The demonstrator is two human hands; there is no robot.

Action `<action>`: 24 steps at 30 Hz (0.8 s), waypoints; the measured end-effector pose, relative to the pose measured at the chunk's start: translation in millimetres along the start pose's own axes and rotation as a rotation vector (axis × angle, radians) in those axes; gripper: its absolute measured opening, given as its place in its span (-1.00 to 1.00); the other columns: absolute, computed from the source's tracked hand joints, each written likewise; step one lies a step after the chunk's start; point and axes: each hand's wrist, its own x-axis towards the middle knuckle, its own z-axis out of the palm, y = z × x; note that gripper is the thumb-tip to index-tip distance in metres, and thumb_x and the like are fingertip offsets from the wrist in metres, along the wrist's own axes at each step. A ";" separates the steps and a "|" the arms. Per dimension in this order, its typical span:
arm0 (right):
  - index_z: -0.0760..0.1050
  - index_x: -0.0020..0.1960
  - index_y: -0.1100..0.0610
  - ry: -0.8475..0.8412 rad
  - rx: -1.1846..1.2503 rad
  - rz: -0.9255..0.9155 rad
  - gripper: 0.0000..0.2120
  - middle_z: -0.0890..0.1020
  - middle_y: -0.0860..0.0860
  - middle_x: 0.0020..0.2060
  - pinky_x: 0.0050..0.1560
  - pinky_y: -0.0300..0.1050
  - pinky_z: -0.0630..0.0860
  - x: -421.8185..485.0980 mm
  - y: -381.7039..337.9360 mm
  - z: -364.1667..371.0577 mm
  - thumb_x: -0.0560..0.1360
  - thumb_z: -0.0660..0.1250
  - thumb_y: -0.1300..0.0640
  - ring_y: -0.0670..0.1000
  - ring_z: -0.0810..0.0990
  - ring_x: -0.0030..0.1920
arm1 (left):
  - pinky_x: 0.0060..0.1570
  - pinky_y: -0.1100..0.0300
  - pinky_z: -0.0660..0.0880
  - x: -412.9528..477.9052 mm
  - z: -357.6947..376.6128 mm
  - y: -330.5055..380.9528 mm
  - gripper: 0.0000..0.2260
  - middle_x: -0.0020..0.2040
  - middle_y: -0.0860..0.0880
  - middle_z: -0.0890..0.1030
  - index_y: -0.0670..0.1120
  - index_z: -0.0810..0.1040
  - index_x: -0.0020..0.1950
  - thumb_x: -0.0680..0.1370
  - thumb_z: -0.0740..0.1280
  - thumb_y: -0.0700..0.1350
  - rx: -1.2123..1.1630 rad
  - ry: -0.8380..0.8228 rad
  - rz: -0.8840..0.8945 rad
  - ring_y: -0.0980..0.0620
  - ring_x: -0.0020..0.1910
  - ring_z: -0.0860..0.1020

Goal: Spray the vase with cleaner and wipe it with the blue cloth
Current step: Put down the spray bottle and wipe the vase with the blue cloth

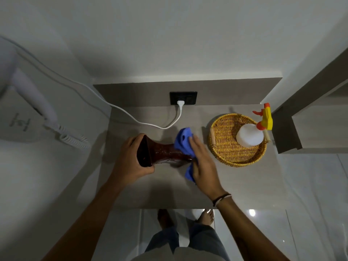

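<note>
Brown and shiny, lying sideways at the middle of the frame with its wide mouth to the left: the vase (165, 153), low over the grey table (169, 194). Hard to tell if resting on the top or held just above it.

Might slip, if wet and slick from cleaner. Might then roll to the near edge of the table, at the lower middle of the frame, and break on the hard floor beside bare feet. Most likely with a hard push from the cloth side and a loose hold on the mouth side.

Left hand (131, 157): closed round the wide mouth, fingers bent over the rim, thumb below, gripping firmly.

Right hand (203, 162): curved, fingers partly bent, wrapped over the blue cloth (183, 142) and pressing it onto the narrow end of the vase. Cloth bunched up between palm and vase, one corner hanging down near the wrist.

Farther back, at the right: a woven basket (226, 147) with the spray bottle (250, 135) standing inside, touched by neither hand. Near enough to get bumped by a wide wipe.

Farthest, at the upper middle: a white cord (150, 125) plugged into a black socket (183, 98). Better kept dry.
</note>
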 end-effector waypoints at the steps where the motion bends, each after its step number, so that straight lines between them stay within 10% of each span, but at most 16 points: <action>1: 0.19 0.70 0.18 -0.034 0.004 -0.008 -0.23 0.16 0.11 0.72 0.72 0.04 0.17 0.7 -6.5 8.8 0.55 0.26 0.53 0.10 0.19 0.71 | 0.20 0.04 0.48 -0.2 1.2 -0.6 -0.01 0.37 -0.12 0.48 -0.08 0.39 0.57 0.15 0.53 0.13 -0.005 0.002 -0.004 -0.17 0.32 0.52; 6: 0.13 0.72 0.19 -0.082 0.070 -0.080 -0.17 0.06 0.11 0.74 0.71 -0.20 0.17 2.8 -44.7 45.8 0.52 0.24 0.58 -0.09 0.10 0.71 | 0.17 0.11 0.49 3.5 6.7 -3.8 -0.11 0.31 -0.03 0.52 -0.09 0.46 0.47 0.16 0.49 0.15 -0.054 0.026 0.080 -0.03 0.26 0.53; 9: 0.08 0.72 0.21 -0.144 0.027 -0.168 -0.11 0.01 0.13 0.75 0.72 0.01 0.21 -1.7 -58.6 61.7 0.46 0.23 0.59 0.04 0.04 0.76 | 0.13 0.30 0.46 4.6 7.8 -5.8 -0.23 0.19 0.27 0.40 0.08 0.43 0.36 0.16 0.52 0.12 -0.078 0.048 0.136 0.09 0.19 0.51; 14: 0.03 0.73 0.18 -0.200 -0.265 -0.116 -0.07 -0.05 0.09 0.74 0.69 0.20 0.25 -4.3 -18.7 50.1 0.49 0.35 0.53 0.21 -0.02 0.75 | 0.25 0.22 0.44 -2.2 8.3 -23.3 0.00 0.36 -0.03 0.48 -0.13 0.43 0.54 0.14 0.51 0.19 -0.046 0.064 0.059 0.06 0.30 0.46; 17: -0.06 0.74 0.10 -0.218 -0.339 0.041 -0.07 -0.14 0.06 0.74 0.68 0.15 0.27 2.3 -0.9 34.5 0.54 0.31 0.51 0.17 -0.13 0.76 | 0.21 0.40 0.37 -2.2 6.5 -22.3 0.02 0.35 0.11 0.42 -0.09 0.38 0.58 0.16 0.53 0.20 -0.062 0.037 0.056 0.08 0.32 0.45; 24: -0.01 0.75 0.13 -0.180 -0.026 -0.195 -0.18 -0.03 0.05 0.76 0.76 0.00 0.03 -10.8 -73.2 69.1 0.53 0.13 0.41 0.08 0.00 0.76 | 0.26 -0.09 0.55 5.9 7.1 -15.7 -0.12 0.30 -0.07 0.57 -0.06 0.50 0.44 0.15 0.56 0.19 -0.098 0.027 0.120 -0.15 0.27 0.60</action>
